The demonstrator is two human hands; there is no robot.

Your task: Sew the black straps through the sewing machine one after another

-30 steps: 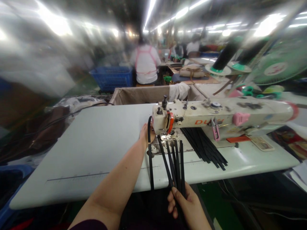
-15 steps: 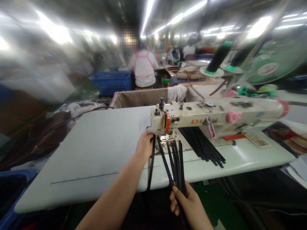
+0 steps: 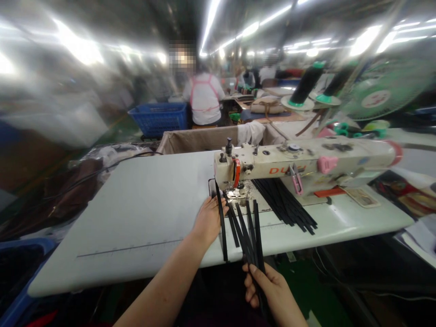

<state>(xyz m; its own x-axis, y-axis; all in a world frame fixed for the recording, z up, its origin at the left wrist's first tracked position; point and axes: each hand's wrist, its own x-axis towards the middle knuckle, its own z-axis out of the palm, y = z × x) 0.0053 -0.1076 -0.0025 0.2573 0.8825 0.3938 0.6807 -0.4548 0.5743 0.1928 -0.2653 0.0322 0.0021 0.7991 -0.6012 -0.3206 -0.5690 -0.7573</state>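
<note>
Blue tub (image 3: 42,246), lower left of frame: stands low beside the tabletop (image 3: 146,200); contents not determinable.
Blue basket (image 3: 160,120), upper left of centre: stands beyond the tabletop; contents not determinable.
Fabric-sided bin (image 3: 200,136), upper centre: sits just behind the tabletop; carries white cloth (image 3: 251,132) over the rim; interior mostly hidden.
Left hand (image 3: 208,220), centre: placed near the needle plate (image 3: 235,194) with fingers extended, partly behind a single strip (image 3: 223,231); cannot tell whether pinching; apparently steadies it.
Right hand (image 3: 260,281), lower centre: grasps black strips (image 3: 258,231) between thumb and fingers; fans far ends over the tabletop, likely for separation.
Loose strips (image 3: 286,206), right of centre: lie bunched beneath the sewing machine (image 3: 265,160), presumably clear of the needle.
Snips (image 3: 297,181), right of centre: hang at machine front, presumably for quick reach.
</note>
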